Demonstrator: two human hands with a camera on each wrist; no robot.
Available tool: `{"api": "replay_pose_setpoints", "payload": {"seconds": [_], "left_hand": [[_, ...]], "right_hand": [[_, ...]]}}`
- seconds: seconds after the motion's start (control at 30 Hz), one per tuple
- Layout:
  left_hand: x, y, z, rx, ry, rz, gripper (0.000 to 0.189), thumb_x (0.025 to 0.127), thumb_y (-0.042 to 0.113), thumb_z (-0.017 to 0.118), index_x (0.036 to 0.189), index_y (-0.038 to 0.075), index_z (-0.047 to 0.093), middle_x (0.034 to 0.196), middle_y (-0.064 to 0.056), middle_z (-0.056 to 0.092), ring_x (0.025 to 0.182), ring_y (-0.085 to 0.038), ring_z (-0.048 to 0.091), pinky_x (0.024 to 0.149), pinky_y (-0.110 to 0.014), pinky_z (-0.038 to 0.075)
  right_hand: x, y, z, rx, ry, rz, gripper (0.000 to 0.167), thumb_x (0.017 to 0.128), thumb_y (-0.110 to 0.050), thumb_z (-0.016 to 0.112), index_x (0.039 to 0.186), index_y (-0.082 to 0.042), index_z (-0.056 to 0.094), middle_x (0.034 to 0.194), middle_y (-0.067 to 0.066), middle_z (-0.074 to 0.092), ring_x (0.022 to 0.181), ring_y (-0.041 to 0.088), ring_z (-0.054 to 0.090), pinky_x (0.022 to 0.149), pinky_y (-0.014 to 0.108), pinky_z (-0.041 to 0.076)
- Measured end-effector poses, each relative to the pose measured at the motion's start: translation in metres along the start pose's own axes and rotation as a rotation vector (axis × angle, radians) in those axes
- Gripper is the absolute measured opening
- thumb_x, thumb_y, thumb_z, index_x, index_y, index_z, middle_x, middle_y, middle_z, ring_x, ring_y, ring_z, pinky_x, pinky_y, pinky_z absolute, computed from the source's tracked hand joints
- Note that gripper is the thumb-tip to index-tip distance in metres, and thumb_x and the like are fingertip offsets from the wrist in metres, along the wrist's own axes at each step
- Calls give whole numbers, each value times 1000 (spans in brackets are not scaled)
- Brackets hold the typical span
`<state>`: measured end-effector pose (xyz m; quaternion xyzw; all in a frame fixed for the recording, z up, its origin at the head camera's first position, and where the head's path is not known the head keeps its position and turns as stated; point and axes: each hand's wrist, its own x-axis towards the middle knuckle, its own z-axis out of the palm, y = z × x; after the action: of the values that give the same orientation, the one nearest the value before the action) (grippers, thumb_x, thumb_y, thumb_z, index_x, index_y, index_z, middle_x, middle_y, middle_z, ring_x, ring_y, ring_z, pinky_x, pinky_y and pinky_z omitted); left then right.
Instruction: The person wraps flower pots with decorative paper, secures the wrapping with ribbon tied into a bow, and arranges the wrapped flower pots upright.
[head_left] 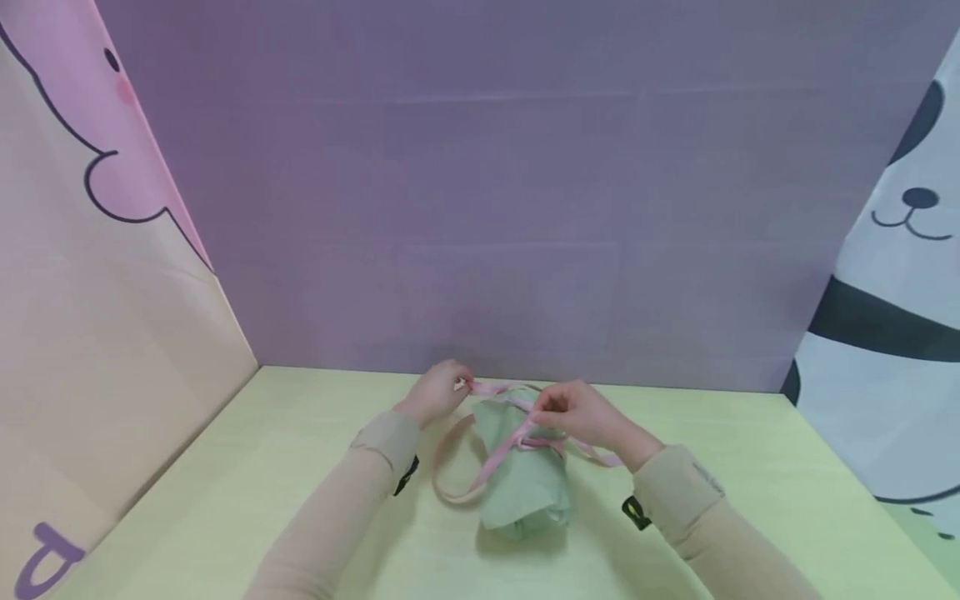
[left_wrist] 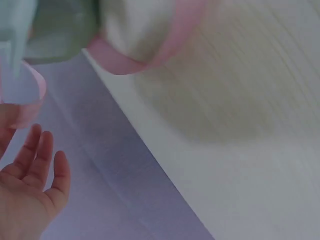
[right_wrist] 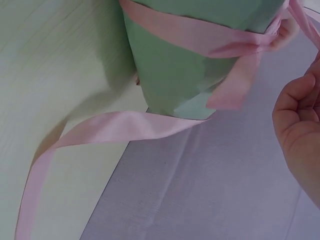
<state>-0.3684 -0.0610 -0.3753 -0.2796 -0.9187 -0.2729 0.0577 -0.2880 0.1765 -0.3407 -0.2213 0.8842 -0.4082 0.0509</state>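
A bundle wrapped in pale green paper point(head_left: 525, 492) lies on the table, with a pink ribbon point(head_left: 498, 458) wound around its middle. My left hand point(head_left: 441, 393) is at the bundle's far left and pinches one stretch of ribbon between thumb and finger; its other fingers spread loosely in the left wrist view. Over the bundle's upper right, my right hand point(head_left: 588, 417) pinches another stretch of ribbon where it crosses the wrap. One ribbon loop bows out to the left of the bundle. In the right wrist view, a loose ribbon tail point(right_wrist: 115, 127) trails past the green wrap point(right_wrist: 180, 82).
The pale yellow table point(head_left: 300, 467) ends at a purple backdrop point(head_left: 510, 208) just behind my hands. A panel with a pink cartoon animal point(head_left: 127, 108) stands on the left, and one with a panda point(head_left: 892, 400) on the right.
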Motion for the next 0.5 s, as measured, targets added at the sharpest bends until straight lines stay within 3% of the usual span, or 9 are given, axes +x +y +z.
{"api": "replay_pose_setpoints", "payload": {"seconds": [0.17, 0.3, 0.4, 0.5], "left_hand": [[4, 4, -16, -311, 102, -114, 13, 91, 9, 57, 92, -2, 65, 92, -13, 66, 89, -24, 62, 80, -35, 51], [8, 11, -33, -554, 149, -166, 19, 94, 14, 54, 81, 0, 60, 73, -3, 58, 69, -14, 52, 64, -24, 43], [10, 18, -46, -686, 125, -155, 23, 97, 14, 50, 78, 1, 51, 63, 1, 49, 60, -12, 48, 59, -21, 44], [10, 24, -58, -723, 57, -146, 21, 99, 17, 48, 82, 5, 46, 57, 1, 43, 52, -12, 45, 52, -23, 44]], "right_hand": [[0, -1, -2, -4, 4, 17, 11, 89, -12, 64, 84, -2, 66, 75, 9, 64, 64, 10, 49, 58, 22, 45], [1, 1, -3, 8, 3, 9, 11, 89, -10, 64, 84, -2, 66, 74, 10, 63, 61, 9, 47, 55, 22, 43], [2, 4, -2, 1, 5, 2, 11, 89, -11, 63, 84, -2, 66, 74, 10, 63, 61, 8, 46, 54, 21, 41], [3, 7, -2, 0, 16, 9, 11, 89, -12, 64, 84, -3, 67, 76, 9, 64, 63, 10, 47, 56, 22, 42]]}}
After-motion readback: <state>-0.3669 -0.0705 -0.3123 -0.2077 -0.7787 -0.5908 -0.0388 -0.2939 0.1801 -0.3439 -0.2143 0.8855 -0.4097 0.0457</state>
